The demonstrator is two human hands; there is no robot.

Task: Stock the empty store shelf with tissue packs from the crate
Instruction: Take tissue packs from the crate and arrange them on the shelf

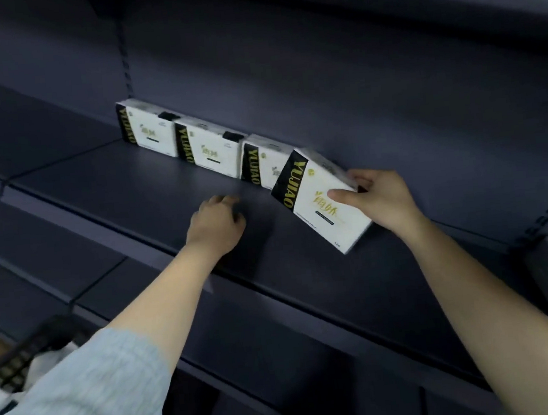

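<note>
Tissue pack [322, 202]: likely light, soft-sided, slick film wrap; best pinched at one end. Right hand [379, 199] grips it, tilted, on the shelf [163, 184]. Left hand [215, 224] loosely curled, holding nothing.

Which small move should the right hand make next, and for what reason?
Probably stand the tilted pack upright beside the third pack against the back wall. The right hand holds it leaning, one corner on the shelf; three packs already stand in a row.

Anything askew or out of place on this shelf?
Only the fourth tissue pack: it is tilted, gripped by the right hand, not yet aligned with the three upright packs along the shelf back. No damage visible.
</note>
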